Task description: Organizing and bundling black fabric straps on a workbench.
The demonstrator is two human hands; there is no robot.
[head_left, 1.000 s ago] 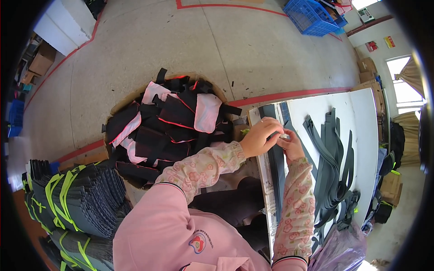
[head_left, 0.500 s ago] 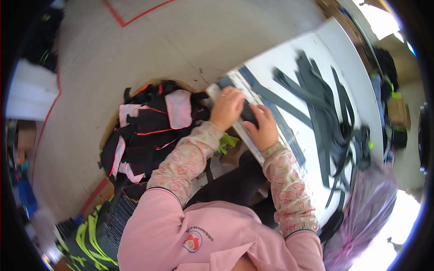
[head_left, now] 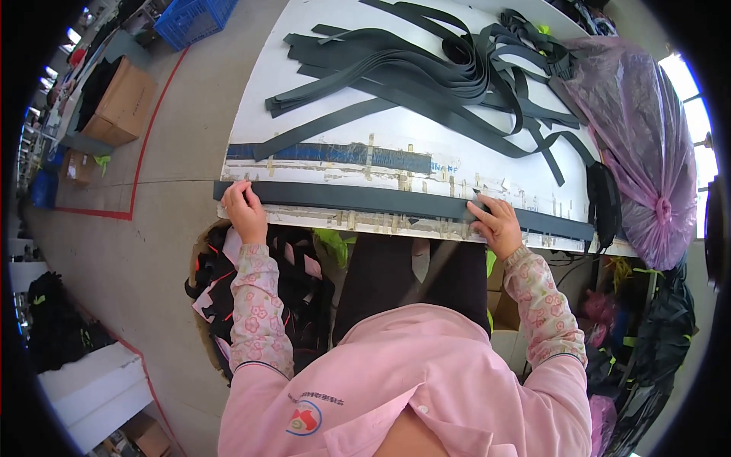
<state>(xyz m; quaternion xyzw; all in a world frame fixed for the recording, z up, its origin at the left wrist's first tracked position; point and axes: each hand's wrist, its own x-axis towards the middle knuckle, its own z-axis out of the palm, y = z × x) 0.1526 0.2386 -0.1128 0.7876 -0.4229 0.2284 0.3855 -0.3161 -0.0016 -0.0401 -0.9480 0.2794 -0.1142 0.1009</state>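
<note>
A long dark strap (head_left: 365, 199) lies stretched along the near edge of a white table (head_left: 320, 34). My left hand (head_left: 245, 209) presses down on the strap's left end at the table corner. My right hand (head_left: 496, 222) pinches the strap further right, fingers on top of it. Beyond the strap, a blue strip (head_left: 343, 154) and taped marks run along the tabletop. A heap of more dark straps (head_left: 442, 72) lies at the far side of the table.
A pink plastic bag (head_left: 640, 129) bulges at the table's right end. A box of black and pink fabric pieces (head_left: 221, 282) stands on the floor at my left. A cardboard box (head_left: 122, 103) and a blue crate (head_left: 190, 17) stand further off.
The view has swung so the table now runs across the frame. My hands, close together on the strap before, have spread apart along its length.
</note>
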